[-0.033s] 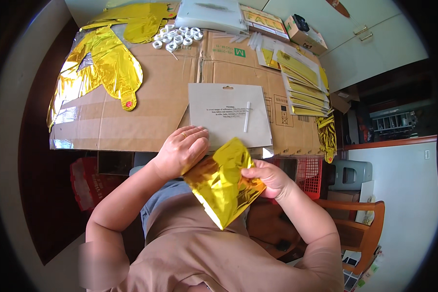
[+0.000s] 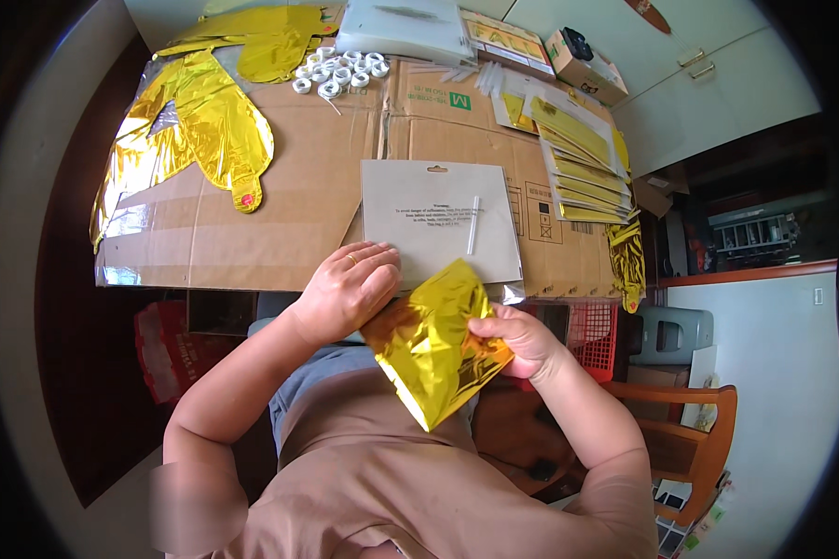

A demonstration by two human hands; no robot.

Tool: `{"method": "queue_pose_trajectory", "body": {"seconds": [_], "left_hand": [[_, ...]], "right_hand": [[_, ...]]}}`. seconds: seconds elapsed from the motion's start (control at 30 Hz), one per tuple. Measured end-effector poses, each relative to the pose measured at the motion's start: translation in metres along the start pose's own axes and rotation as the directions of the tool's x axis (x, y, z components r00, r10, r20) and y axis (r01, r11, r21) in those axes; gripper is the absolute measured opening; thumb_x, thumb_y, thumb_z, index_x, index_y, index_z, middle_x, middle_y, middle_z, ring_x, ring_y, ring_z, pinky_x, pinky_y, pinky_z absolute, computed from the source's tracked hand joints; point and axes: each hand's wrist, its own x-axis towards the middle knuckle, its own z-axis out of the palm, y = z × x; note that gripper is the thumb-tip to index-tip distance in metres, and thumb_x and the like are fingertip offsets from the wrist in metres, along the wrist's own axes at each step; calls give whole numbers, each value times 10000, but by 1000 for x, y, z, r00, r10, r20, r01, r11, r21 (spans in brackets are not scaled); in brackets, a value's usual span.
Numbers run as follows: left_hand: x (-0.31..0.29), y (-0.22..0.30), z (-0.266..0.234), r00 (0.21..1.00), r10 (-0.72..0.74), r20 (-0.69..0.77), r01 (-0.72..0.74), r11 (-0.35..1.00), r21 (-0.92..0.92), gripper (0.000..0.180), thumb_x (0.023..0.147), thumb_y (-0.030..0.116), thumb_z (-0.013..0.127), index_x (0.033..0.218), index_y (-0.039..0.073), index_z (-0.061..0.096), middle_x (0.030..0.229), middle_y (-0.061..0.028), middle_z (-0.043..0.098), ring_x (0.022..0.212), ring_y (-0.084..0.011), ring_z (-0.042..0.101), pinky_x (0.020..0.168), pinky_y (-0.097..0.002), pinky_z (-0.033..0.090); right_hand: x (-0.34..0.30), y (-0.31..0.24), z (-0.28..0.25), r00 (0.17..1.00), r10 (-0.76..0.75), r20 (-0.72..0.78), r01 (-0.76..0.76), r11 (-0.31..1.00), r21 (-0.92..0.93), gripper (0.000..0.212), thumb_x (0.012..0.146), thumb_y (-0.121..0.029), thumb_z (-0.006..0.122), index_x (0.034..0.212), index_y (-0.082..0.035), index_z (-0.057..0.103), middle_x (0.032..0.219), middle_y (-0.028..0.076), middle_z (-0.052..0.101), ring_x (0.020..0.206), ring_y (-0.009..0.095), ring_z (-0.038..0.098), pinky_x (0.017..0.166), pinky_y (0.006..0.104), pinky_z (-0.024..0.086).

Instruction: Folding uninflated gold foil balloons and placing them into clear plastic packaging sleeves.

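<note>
My right hand (image 2: 524, 342) pinches a folded gold foil balloon (image 2: 433, 340) between thumb and fingers, just off the table's front edge. The foil's top corner overlaps the lower edge of a flat bag (image 2: 419, 253) with a grey-white backing and a hang hole. On that bag lies a short clear straw (image 2: 474, 225). My left hand (image 2: 354, 287) is closed over the bag's lower left corner, its fingers bent and pressed together. The underside of its grip is hidden.
Flattened cardboard (image 2: 280, 228) covers the table. Unfolded gold foil balloons (image 2: 216, 126) lie at the left, white ribbon rolls (image 2: 343, 70) at the back. A stack of packed bags (image 2: 583, 163) sits at the right. Below it are a red basket (image 2: 595, 340) and a wooden chair (image 2: 718, 410).
The folded foil balloon and my right hand have shifted slightly to the right, and the foil's top corner sits a little higher. My left hand stays put.
</note>
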Motion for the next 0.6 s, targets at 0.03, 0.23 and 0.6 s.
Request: {"method": "queue_pose_trajectory", "body": {"seconds": [0.03, 0.23, 0.6], "left_hand": [[0, -1, -2, 1000, 6, 17, -6, 1000, 1, 157, 854, 52, 738, 933, 24, 604, 1090, -134, 731, 1062, -315, 713, 973, -443, 564], [-1, -5, -9, 996, 10, 93, -11, 1000, 5, 168, 846, 53, 739, 938, 22, 601, 1132, -158, 724, 1086, -334, 706, 997, -452, 555], [4, 3, -12, 993, -37, 113, 44, 997, -63, 183, 828, 45, 748, 936, 26, 602, 1156, -173, 710, 1118, -349, 689, 1019, -459, 544]], "right_hand": [[-2, 0, -3, 999, -31, -30, 32, 999, 16, 342, 989, -86, 638, 1321, -8, 612, 1248, 121, 704, 1122, 247, 703, 1015, 427, 549], [-23, 13, -21, 977, -199, -76, 203, 978, 45, 344, 1004, -80, 620, 1345, -35, 608, 1283, 112, 688, 1172, 247, 678, 1028, 419, 539], [-9, 25, -5, 905, -350, -240, 351, 936, -41, 216, 983, -93, 670, 1194, -49, 679, 1145, 68, 728, 1030, 177, 707, 932, 354, 564]]}}
